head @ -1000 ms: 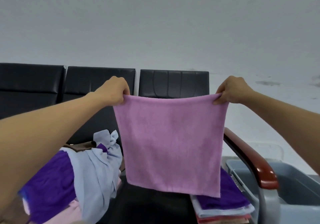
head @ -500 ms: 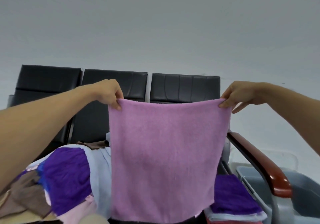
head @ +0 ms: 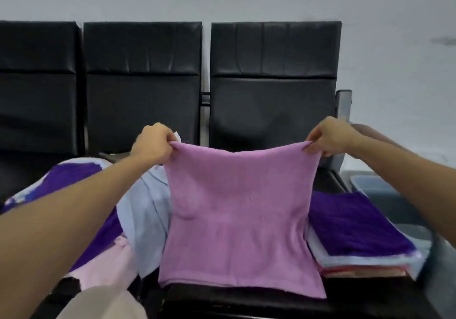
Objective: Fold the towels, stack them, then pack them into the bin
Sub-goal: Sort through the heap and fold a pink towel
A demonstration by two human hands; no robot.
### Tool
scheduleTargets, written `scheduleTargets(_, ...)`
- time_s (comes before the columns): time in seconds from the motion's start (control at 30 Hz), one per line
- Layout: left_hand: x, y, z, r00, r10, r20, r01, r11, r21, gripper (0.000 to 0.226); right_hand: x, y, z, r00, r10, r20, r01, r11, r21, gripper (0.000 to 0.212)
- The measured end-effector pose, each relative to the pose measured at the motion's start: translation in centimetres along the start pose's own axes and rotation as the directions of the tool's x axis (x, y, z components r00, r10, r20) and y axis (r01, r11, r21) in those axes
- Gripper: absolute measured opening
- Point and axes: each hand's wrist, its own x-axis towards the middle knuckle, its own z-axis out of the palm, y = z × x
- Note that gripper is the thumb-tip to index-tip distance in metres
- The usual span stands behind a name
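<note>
Your left hand (head: 151, 143) and right hand (head: 328, 138) each pinch a top corner of the pink towel (head: 237, 215), at 10 and 2 o'clock, spreading it flat for folding.

The pink towel (head: 237, 217) hides the seat (head: 246, 301) under it and the left edge of the folded stack (head: 357, 232). The right forearm (head: 407, 183) covers most of the grey bin (head: 365, 183), below and right of the right grip (head: 330, 139). The loose pile (head: 143, 207) under the left grip (head: 153, 143) runs off the left edge. Pinching fingertips are buried in cloth.
</note>
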Motion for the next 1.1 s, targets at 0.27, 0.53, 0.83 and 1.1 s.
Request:
scheduleTargets(0.27, -8.1, -3.6, 6.9, 0.992, 0.110, -0.058, -0.120, 0.971, -0.206, 0.026, -6.2, 2.5, 7.2, 0.979, -0.181, -0.090, 0.183, 0.983, 0.011, 0.015)
scheduleTargets(0.53, -10.4, -5.7, 5.2, 0.962, 0.225, 0.157, -0.174, 0.942, -0.286, 0.037, -11.1, 4.1, 10.3, 0.914, -0.394, -0.101, 0.400, 0.915, 0.050, 0.019)
scheduleTargets(0.83, -10.7, -7.3, 5.1, 0.822, 0.221, 0.524, -0.210, 0.974, -0.080, 0.033, -12.6, 4.3, 11.2, 0.884, -0.407, 0.230, 0.456, 0.858, -0.235, 0.018)
scheduleTargets(1.1, -10.6, -6.8, 6.5, 0.628, 0.221, 0.746, -0.286, 0.957, -0.043, 0.016, -12.3, 3.1, 14.2, 0.793, -0.370, 0.483, 0.556, 0.763, -0.329, 0.044)
